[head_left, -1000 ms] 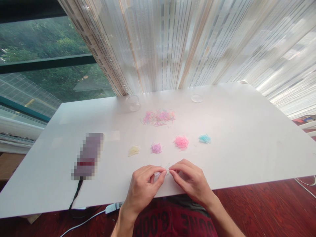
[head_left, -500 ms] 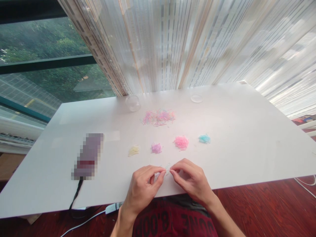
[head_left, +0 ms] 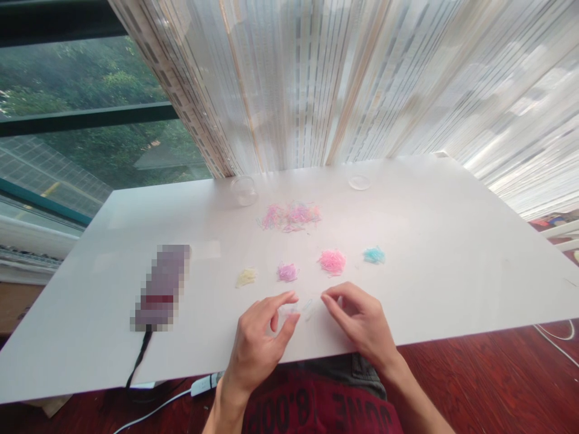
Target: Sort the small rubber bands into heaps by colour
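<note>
The left hand [head_left: 265,334] and right hand [head_left: 359,313] are bare, and so are both forearms [head_left: 414,389] as far as they show. A dark red garment [head_left: 320,401] covers the body, printed across with big black block characters [head_left: 301,411], some round like zeros. Dark grey cloth [head_left: 335,366] shows beside it, with a pocket-like patch [head_left: 362,365]

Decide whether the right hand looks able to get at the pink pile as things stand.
Probably yes: the pink pile lies just beyond the right hand, with nothing visible blocking the way, and the left hand is off to one side.
</note>
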`<state>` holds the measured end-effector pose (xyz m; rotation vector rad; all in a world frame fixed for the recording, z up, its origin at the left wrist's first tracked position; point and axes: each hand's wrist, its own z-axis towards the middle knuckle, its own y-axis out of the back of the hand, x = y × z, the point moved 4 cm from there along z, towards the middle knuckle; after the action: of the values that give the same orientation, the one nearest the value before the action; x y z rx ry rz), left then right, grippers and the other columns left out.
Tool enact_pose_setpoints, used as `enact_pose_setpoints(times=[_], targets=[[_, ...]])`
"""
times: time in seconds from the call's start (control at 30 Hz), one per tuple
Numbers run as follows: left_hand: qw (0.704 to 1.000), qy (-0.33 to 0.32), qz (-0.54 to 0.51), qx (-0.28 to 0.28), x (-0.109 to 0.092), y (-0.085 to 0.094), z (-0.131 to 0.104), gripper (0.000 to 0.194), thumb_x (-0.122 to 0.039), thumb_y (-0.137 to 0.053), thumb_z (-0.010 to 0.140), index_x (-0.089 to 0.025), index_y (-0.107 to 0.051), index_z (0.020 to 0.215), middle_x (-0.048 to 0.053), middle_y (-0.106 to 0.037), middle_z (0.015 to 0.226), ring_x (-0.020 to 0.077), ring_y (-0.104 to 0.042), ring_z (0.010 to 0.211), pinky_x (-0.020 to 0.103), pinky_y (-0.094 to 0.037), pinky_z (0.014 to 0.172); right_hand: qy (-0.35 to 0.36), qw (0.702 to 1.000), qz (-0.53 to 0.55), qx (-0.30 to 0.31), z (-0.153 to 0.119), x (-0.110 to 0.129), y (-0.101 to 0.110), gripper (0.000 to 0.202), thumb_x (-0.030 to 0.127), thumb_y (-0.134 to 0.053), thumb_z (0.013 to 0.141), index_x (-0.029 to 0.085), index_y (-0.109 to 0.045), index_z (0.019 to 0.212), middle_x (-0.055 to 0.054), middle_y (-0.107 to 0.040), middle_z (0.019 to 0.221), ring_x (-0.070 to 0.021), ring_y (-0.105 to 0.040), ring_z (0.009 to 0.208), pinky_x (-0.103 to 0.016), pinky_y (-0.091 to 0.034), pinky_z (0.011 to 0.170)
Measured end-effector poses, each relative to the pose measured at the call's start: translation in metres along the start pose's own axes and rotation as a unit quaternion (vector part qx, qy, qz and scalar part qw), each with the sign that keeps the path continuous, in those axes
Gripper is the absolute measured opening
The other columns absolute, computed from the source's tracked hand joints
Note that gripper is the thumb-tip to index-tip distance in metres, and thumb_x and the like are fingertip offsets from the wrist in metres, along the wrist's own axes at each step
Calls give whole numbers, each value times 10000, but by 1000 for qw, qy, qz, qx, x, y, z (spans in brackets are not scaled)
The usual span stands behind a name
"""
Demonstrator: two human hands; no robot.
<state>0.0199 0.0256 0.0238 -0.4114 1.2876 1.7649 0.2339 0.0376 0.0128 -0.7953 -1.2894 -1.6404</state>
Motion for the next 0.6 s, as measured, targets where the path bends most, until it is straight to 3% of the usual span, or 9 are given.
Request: enact_pose_setpoints(times=[0.17,0.37,0.6], targets=[[999,10,24,-43,11,9,-2,116,-184,-668,1006,-207,-726,1104,10,-751,931,101,-532,580,247,-534,678,-102,986,-69,-112,21,-18,24,230,441,-708,945,230,-789,899,-31,-792,852,-177,-649,648,-318,-553,676],[999,15,16,-42,18,10,-3,90,-170,-659,1001,-202,-738,1029,5,-748,879,105,-524,564,234,-513,623,-106,983,-100,-111,41,-24,25,326,526,-682,928,227,-807,902,-51,-791,854,-194,-646,661,-349,-558,693],[999,33,-1,-31,19,10,-2,92,-168,-653,1005,-207,-736,1013,10,-753,874,112,-544,583,233,-503,603,-92,980,-118,-132,37,-27,26,298,493,-676,942,223,-782,875,-38,-770,827,-178,-619,633,-335,-540,667]])
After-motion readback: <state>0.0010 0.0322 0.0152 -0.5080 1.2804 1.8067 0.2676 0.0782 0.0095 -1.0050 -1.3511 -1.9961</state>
